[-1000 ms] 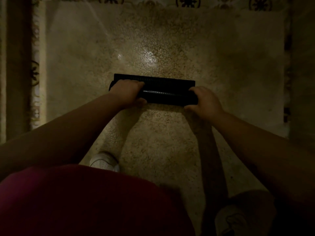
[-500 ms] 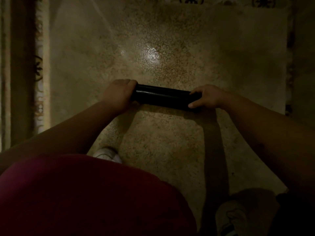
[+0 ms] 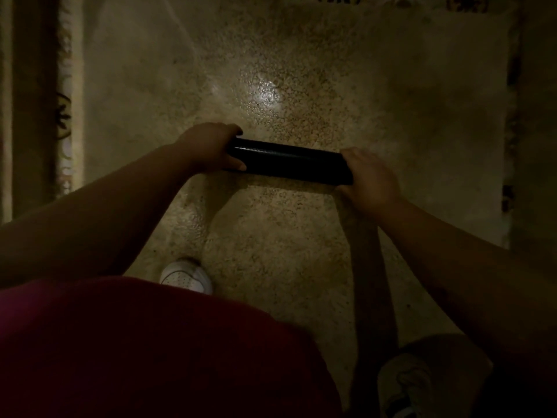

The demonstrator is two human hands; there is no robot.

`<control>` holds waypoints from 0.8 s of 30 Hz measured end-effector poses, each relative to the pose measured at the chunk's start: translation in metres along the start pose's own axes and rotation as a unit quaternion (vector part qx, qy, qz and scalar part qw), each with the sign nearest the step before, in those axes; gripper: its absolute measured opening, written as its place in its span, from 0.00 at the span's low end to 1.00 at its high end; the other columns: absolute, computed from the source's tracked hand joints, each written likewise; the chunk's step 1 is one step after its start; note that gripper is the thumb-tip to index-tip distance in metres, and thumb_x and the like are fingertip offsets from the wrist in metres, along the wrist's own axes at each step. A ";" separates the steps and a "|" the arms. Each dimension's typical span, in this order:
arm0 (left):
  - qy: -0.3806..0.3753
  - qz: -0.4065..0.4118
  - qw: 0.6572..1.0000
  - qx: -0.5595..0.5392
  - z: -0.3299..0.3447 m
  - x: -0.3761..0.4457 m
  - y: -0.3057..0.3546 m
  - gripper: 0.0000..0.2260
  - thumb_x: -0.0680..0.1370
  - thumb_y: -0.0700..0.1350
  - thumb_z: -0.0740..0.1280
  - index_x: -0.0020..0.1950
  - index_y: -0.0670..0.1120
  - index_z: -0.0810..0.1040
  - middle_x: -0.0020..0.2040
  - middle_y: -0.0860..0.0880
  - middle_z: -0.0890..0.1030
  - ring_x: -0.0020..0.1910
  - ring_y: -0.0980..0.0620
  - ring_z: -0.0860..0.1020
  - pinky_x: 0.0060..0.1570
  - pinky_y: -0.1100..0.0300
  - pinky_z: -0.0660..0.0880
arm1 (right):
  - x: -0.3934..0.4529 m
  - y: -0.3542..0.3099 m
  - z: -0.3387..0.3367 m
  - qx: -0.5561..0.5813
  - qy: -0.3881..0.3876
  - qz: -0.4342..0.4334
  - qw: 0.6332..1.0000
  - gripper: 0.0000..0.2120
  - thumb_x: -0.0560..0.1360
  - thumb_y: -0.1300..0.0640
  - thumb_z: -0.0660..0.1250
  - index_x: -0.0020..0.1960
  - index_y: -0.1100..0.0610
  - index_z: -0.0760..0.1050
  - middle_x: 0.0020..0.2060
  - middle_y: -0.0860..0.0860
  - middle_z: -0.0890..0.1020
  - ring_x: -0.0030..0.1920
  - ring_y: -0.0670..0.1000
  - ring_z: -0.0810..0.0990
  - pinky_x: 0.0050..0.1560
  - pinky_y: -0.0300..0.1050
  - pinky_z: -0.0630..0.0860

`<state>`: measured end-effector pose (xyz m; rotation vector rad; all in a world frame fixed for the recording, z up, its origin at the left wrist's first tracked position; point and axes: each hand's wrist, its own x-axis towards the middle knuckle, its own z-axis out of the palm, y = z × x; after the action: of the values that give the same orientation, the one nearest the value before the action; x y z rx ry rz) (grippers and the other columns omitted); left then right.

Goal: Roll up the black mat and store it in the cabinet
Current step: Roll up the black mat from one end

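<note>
The black mat (image 3: 289, 161) is a tight, glossy roll held level over the speckled floor, its right end slightly lower. My left hand (image 3: 211, 146) wraps around the roll's left end, thumb underneath. Covering the right end is my right hand (image 3: 372, 176), fingers closed over it. Both ends of the roll are hidden under the hands. No cabinet shows in the dim head view.
Speckled stone floor (image 3: 271, 251) lies below, with a bright light spot past the roll. Patterned tile borders run along the left (image 3: 64, 116) and right (image 3: 512, 131) edges. My white shoes (image 3: 187, 276) stand on the floor near my red shirt.
A flat strip of mat visible beyond the roll one second ago is gone; the mat is now fully rolled. My right hand shifted from open fingers on the end to a closed grip.
</note>
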<state>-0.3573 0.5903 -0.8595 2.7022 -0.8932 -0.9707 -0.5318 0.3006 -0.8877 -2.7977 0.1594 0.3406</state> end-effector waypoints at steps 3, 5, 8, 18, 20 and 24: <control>0.161 0.009 0.987 -0.018 0.015 -0.019 -0.007 0.35 0.64 0.57 0.77 0.65 0.42 0.71 0.62 0.39 0.74 0.60 0.38 0.71 0.56 0.44 0.71 | 0.004 0.003 -0.004 0.064 -0.017 0.007 0.998 0.32 0.66 0.53 0.76 0.66 0.60 0.70 0.60 0.59 0.77 0.58 0.61 0.74 0.58 0.53 0.69; 0.196 0.038 0.980 -0.013 0.024 -0.031 -0.014 0.35 0.65 0.54 0.77 0.65 0.40 0.71 0.62 0.36 0.72 0.60 0.36 0.69 0.57 0.42 0.71 | 0.012 0.005 -0.011 0.085 -0.051 0.015 0.995 0.30 0.65 0.53 0.77 0.64 0.58 0.72 0.58 0.58 0.78 0.57 0.60 0.75 0.57 0.52 0.70; 0.205 0.080 0.975 0.015 0.028 -0.032 -0.023 0.31 0.69 0.49 0.75 0.66 0.35 0.70 0.61 0.34 0.73 0.59 0.34 0.71 0.55 0.40 0.72 | 0.024 0.007 -0.020 0.134 -0.094 0.062 0.985 0.29 0.63 0.54 0.78 0.62 0.53 0.74 0.55 0.54 0.80 0.56 0.56 0.77 0.51 0.44 0.70; 0.080 0.053 0.994 -0.045 -0.007 0.004 -0.035 0.28 0.70 0.46 0.75 0.66 0.41 0.71 0.61 0.38 0.75 0.59 0.39 0.74 0.58 0.48 0.70 | 0.024 -0.001 0.000 -0.014 -0.015 0.038 0.999 0.46 0.61 0.47 0.78 0.72 0.58 0.59 0.67 0.58 0.66 0.66 0.60 0.66 0.63 0.58 0.69; 0.044 0.029 0.998 -0.021 -0.010 0.011 -0.037 0.33 0.71 0.47 0.75 0.72 0.40 0.66 0.67 0.38 0.71 0.65 0.38 0.70 0.64 0.47 0.67 | 0.036 -0.004 0.001 -0.033 0.015 0.038 0.999 0.38 0.61 0.51 0.78 0.66 0.60 0.66 0.59 0.59 0.72 0.59 0.61 0.71 0.56 0.55 0.72; 0.049 0.025 0.998 -0.001 -0.005 0.013 -0.035 0.38 0.68 0.46 0.77 0.72 0.38 0.63 0.69 0.35 0.68 0.65 0.37 0.69 0.63 0.45 0.68 | 0.052 0.002 -0.005 0.022 0.005 0.043 0.999 0.29 0.65 0.53 0.74 0.62 0.61 0.68 0.55 0.60 0.76 0.54 0.60 0.75 0.50 0.52 0.73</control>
<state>-0.3287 0.6110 -0.8735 2.6862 -0.9353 -0.8213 -0.4807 0.2934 -0.8963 -2.7539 0.2865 0.3393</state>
